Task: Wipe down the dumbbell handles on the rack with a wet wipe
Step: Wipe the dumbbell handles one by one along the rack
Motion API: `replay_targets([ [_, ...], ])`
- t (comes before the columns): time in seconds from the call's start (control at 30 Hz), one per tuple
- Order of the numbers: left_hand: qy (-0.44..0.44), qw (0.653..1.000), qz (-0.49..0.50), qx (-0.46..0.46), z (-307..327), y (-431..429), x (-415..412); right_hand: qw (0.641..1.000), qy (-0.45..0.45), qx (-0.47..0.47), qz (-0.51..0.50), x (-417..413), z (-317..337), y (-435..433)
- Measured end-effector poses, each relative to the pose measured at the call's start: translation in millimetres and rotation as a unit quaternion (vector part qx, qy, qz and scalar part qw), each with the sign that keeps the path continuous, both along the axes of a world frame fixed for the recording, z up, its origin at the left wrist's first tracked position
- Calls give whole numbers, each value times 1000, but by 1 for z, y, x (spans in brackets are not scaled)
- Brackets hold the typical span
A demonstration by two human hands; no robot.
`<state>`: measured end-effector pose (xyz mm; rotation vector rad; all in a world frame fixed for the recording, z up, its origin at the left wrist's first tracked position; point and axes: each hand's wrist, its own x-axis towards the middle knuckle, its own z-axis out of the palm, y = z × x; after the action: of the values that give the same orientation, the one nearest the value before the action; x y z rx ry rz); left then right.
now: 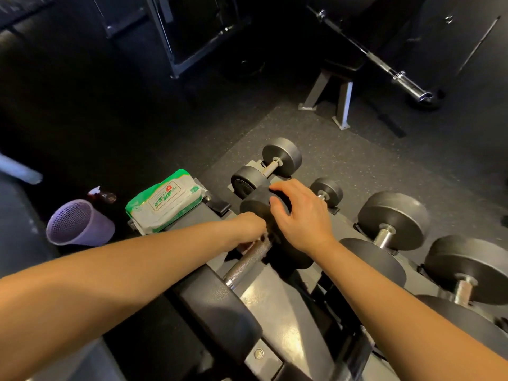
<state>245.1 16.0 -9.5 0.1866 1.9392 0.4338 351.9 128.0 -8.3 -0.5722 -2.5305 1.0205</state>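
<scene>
On rack (277,303) top tier, nr left end: knurled steel dumbbell handle (248,261), running toward camera. L hand (247,225) clenched round far end of handle, pinching whitish wet wipe (245,247) against it, wipe mostly hidden under fingers. R hand (299,215) released, fingers spread, resting on black far head (257,204) of same dumbbell. At rack's left end: wipes pack (165,202), green & white, flip label w/ green characters + red badge, too blurred to read. Left of pack, on floor (343,160): purple perforated basket (78,224), spray bottle (102,194) just behind. Other dumbbells (393,220) on lower tier to right, weight markings not legible.
</scene>
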Motion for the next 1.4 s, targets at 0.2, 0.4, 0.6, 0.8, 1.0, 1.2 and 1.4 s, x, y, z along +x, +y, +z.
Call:
replay_targets([
  [0.2, -261, 961, 67, -55, 3, 0, -16, 1000, -5, -2, 2, 0, -1, 1],
  [0.4, 89, 992, -87, 35, 13, -6, -8, 1000, -2, -4, -2, 0, 1, 0],
  [0.6, 293, 877, -373, 80, 30, -3, 2, 1000, -9, -10, -10, 0, 2, -2],
  [0.8, -90, 994, 22, 50, 14, -11, -12, 1000, -18, 3, -5, -1, 2, -2],
  [1.0, -50, 999, 7, 11, 9, -12, -11, 1000, -25, 4, -3, 2, 4, -1],
  [1.2, 66, 996, -66, 17, 21, 1, 9, 1000, -21, 1, -8, 1, 5, -2],
  [1.4, 39, 997, -55, 23, 11, -9, 0, 1000, -21, 2, -9, 1, 3, -1],
])
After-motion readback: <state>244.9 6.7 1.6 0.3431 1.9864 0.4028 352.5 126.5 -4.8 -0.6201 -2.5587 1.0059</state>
